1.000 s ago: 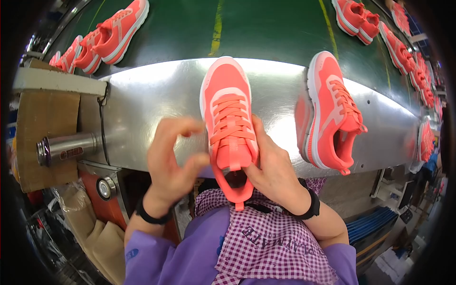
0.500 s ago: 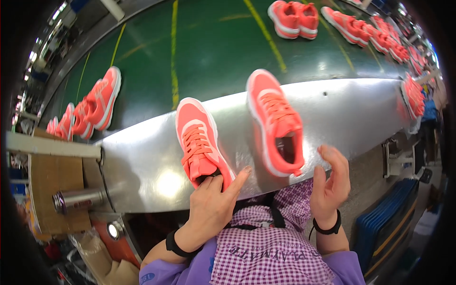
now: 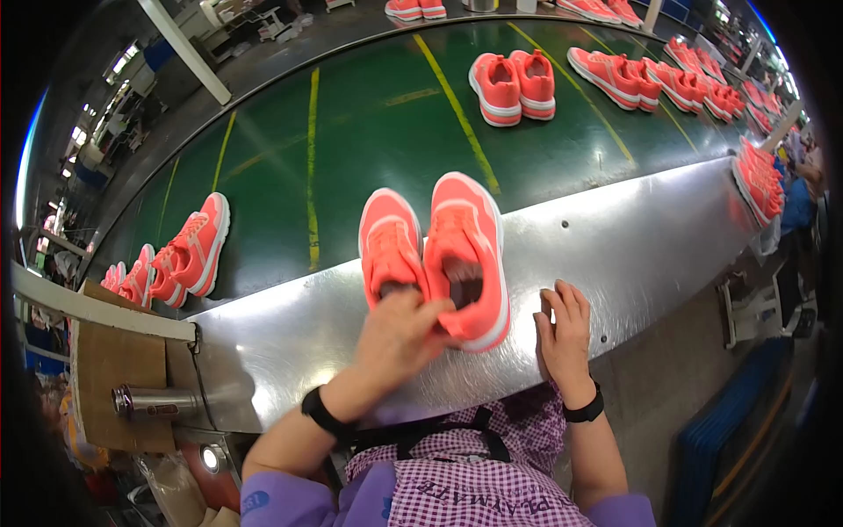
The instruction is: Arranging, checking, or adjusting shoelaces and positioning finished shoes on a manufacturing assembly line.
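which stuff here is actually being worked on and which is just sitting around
In hand:
- pair of coral shoes on the steel table
- left hand gripping their heels
- right hand flat on the table

Lying about:
- shoe pairs on the green belt
- metal cylinder
- cardboard

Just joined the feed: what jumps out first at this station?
A pair of coral-pink sneakers stands side by side on the shiny metal table, heels toward the person. The left hand grips the pair at the heels, while the right hand rests flat on the metal just to their right. Behind, more pink sneakers sit on a green conveyor belt.
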Available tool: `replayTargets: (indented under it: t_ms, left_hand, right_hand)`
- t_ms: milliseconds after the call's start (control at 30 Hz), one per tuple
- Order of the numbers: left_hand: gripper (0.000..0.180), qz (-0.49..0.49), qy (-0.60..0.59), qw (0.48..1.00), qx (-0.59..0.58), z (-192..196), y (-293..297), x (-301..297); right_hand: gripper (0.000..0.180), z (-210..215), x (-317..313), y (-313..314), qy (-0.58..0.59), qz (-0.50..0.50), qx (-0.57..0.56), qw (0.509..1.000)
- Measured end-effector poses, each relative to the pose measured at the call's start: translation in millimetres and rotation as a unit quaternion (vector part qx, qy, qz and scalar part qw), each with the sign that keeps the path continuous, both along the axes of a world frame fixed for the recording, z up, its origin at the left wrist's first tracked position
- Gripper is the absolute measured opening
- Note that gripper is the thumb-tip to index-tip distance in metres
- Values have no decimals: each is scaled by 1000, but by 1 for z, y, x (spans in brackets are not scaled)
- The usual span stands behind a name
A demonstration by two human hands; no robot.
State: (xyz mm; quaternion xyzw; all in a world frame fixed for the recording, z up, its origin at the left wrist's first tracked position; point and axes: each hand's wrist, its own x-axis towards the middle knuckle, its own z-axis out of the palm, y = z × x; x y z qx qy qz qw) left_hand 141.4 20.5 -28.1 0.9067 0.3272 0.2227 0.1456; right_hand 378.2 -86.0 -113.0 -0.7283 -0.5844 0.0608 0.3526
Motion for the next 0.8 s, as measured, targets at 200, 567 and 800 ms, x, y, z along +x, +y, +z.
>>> replayTargets:
  t_ms: [200, 567, 800]
  left_hand:
    - [41, -45, -45, 996, 59, 0, 150, 6]
    - [58, 147, 142, 967, 154, -30, 280, 6]
    - [55, 219, 11, 964, 151, -26, 182, -134]
  right_hand:
    - [31, 4, -2, 5, 21, -9, 12, 1000]
    - [31, 9, -8, 5, 1, -22, -26, 999]
    - [29, 2, -11, 4, 13, -22, -14, 1000]
